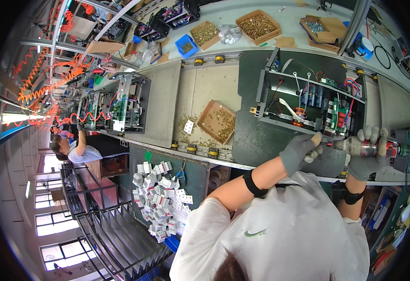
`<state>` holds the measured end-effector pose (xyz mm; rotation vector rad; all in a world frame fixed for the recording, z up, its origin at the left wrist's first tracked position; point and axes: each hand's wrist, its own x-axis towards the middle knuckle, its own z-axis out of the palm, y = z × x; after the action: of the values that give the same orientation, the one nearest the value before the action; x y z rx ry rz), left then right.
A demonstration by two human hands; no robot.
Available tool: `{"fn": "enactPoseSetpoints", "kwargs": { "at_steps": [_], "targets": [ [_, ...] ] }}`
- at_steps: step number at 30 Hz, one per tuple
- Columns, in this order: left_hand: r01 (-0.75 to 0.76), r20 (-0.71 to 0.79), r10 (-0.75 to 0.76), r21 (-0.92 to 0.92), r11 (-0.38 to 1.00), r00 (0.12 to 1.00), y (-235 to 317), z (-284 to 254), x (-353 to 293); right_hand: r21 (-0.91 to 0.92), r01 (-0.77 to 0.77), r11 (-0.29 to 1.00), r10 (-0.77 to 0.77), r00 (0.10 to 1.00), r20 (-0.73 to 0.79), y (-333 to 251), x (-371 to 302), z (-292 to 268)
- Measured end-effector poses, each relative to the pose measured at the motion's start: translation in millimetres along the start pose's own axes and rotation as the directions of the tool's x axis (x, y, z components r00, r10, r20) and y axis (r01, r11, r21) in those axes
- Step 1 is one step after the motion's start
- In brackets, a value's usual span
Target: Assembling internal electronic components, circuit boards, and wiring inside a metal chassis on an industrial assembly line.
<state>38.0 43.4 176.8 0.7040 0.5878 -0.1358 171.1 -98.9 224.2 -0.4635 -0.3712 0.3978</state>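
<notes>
My right hand, in a grey glove, is wrapped round a power screwdriver with a worn, taped body and a red rear part. The tool lies level, its bit pointing left. At the bit's tip is my gloved left hand, its thumb and fingers pinched together; what they hold is too small to make out. Just beyond both hands stands an open metal chassis on a dark green work plate. Inside it are a green circuit board, dark capacitors, copper coils and red, blue and white wires.
A cardboard tray of brass screws sits left of the work plate, with loose screws around it. White breakers are heaped beside pliers. Screw boxes line the back bench. Another person works at the far left near more chassis.
</notes>
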Motion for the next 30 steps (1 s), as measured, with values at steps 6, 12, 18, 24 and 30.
{"fn": "enactPoseSetpoints", "kwargs": {
  "at_steps": [6,12,18,24,30],
  "targets": [
    [0.197,0.124,-0.170,-0.247,0.949,0.978,-2.7,12.4,19.3,0.068,-0.018,0.998,0.024,0.996,-0.085,-3.9,7.4,-9.3],
    [0.076,-0.039,-0.082,-0.137,0.988,0.996,17.3,-12.3,32.2,0.063,0.034,0.997,-0.027,0.993,-0.115,-15.5,17.1,-28.2],
    [-0.154,-0.128,0.674,0.927,0.343,0.727,74.5,-17.9,78.9,-0.123,0.071,0.990,-0.112,0.922,-0.369,-25.6,16.3,-37.2],
    [0.126,0.043,0.597,0.963,-0.238,0.801,89.0,-14.8,122.8,-0.165,0.063,0.984,-0.131,0.884,-0.448,-32.2,12.2,-43.7],
    [-0.603,0.727,0.463,0.683,-0.413,0.507,77.7,-41.3,120.5,-0.216,0.069,0.974,-0.170,0.852,-0.494,-39.4,9.6,-59.1]
  ]
}}
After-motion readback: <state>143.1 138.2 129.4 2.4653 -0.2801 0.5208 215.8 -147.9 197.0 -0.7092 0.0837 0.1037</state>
